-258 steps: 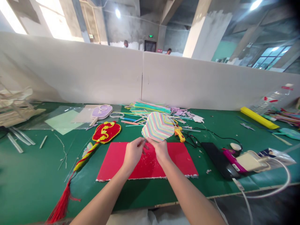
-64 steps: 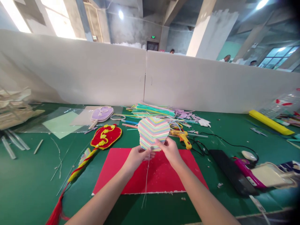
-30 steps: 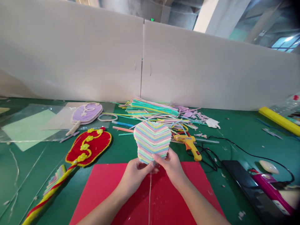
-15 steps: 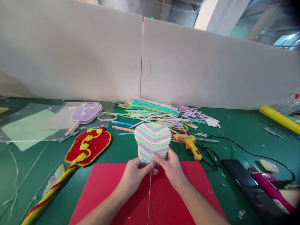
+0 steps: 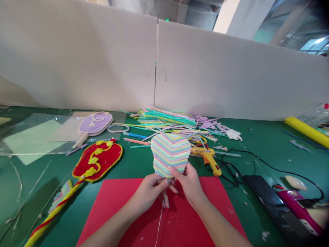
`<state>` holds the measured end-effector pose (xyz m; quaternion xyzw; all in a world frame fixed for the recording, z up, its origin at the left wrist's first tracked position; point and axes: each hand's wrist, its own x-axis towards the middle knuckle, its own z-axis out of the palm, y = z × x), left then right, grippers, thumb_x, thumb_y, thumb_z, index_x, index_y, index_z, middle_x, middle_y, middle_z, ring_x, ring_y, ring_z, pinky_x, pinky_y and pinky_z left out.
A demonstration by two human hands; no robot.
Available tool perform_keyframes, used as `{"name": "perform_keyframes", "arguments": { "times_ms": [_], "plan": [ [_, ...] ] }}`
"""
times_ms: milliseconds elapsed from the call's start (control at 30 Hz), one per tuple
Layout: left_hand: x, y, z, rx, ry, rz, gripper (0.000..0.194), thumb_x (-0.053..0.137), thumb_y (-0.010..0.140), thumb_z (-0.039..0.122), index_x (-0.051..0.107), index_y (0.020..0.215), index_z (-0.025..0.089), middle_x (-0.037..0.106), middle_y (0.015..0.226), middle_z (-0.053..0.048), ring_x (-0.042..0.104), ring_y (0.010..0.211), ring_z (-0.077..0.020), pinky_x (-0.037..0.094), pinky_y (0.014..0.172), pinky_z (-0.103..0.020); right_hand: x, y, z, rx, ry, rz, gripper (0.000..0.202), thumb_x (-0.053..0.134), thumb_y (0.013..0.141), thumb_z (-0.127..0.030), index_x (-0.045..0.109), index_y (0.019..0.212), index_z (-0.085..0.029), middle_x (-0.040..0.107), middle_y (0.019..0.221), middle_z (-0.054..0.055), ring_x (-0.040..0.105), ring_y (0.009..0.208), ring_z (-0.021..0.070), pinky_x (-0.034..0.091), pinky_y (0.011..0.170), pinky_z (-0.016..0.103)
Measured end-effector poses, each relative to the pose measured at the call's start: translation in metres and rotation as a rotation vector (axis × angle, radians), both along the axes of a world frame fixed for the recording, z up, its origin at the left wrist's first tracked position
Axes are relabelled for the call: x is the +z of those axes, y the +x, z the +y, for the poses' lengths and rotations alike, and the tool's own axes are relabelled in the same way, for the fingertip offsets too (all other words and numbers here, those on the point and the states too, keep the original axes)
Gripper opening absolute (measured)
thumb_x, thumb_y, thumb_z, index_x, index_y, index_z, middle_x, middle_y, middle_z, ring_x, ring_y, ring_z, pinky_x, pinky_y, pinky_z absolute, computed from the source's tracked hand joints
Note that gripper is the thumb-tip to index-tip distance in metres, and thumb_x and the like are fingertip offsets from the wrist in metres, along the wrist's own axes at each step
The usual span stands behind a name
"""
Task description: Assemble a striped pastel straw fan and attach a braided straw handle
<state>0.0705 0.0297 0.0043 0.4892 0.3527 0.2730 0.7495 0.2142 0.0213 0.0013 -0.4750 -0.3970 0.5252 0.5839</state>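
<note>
Above a red board [image 5: 113, 206] I see a striped pastel panel [image 5: 170, 151], roughly fan-shaped, with chevron rows of pink, yellow, green and blue. My right hand [image 5: 191, 183] pinches its lower right edge, thumb on the front face. At the bottom edge, my left hand [image 5: 151, 190] has its thumb and index finger together near the start of a thin pale wire [image 5: 159, 221], which hangs down over the board. The other left fingers are partly hidden behind the panel.
A red fan [image 5: 105, 156] with a twisted handle lies left, a purple fan [image 5: 95, 122] behind it. Pipe cleaners [image 5: 167, 118] are heaped at the back. A yellow glue gun [image 5: 211, 160], black phone [image 5: 272, 202] and magenta power strip [image 5: 295, 207] lie right.
The panel has shifted slightly right and up with both hands. Fingers now show below it, spread beside the wire, and the wire's lower end has swung left.
</note>
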Motion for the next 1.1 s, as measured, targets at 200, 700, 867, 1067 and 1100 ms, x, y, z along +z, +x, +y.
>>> {"name": "perform_keyframes", "arguments": {
  "times_ms": [200,700,867,1067,1100],
  "plan": [
    [-0.0009,-0.0013,0.0001,-0.005,-0.003,-0.002,0.041,0.059,0.072,0.052,0.053,0.077,0.012,0.07,0.07,-0.01,0.058,0.038,-0.0126,0.042,0.039,-0.022,0.0023,-0.0008,-0.0005,0.014,-0.004,0.002,0.049,0.07,0.069,-0.032,0.055,0.114,-0.02,0.067,0.107,0.006,0.062,0.097,0.0232,0.047,0.087,0.039],
    [0.0001,0.0016,-0.0032,0.004,-0.028,0.034,0.042,0.055,0.073,0.057,0.049,0.079,0.016,0.067,0.054,-0.006,0.064,0.049,-0.0187,0.046,0.05,-0.026,0.0036,0.0,0.0006,-0.02,0.021,-0.066,0.047,0.07,0.069,-0.03,0.057,0.113,-0.019,0.067,0.105,0.007,0.063,0.092,0.0227,0.049,0.083,0.037],
    [0.0,0.0007,-0.002,0.011,0.018,0.039,0.04,0.053,0.075,0.055,0.051,0.077,0.015,0.067,0.052,-0.006,0.064,0.049,-0.019,0.046,0.051,-0.026,0.0054,-0.0006,0.0002,-0.009,0.025,-0.066,0.047,0.07,0.069,-0.031,0.056,0.113,-0.019,0.067,0.105,0.006,0.063,0.092,0.0224,0.049,0.083,0.036],
    [0.005,0.0043,-0.0022,0.082,0.008,0.061,0.046,0.063,0.065,0.057,0.056,0.08,0.014,0.07,0.064,-0.008,0.067,0.062,-0.0213,0.05,0.06,-0.03,0.0034,0.0018,0.0001,-0.012,0.028,-0.058,0.05,0.07,0.069,-0.031,0.055,0.115,-0.019,0.067,0.107,0.007,0.062,0.095,0.0232,0.049,0.085,0.038],
    [0.006,0.005,-0.0023,0.126,-0.005,0.058,0.05,0.066,0.06,0.058,0.056,0.082,0.014,0.071,0.069,-0.009,0.067,0.065,-0.0224,0.05,0.061,-0.031,0.0032,0.0021,0.0001,-0.006,0.029,-0.06,0.05,0.071,0.068,-0.031,0.056,0.115,-0.019,0.067,0.106,0.007,0.062,0.095,0.0237,0.049,0.086,0.039]
  ]
}}
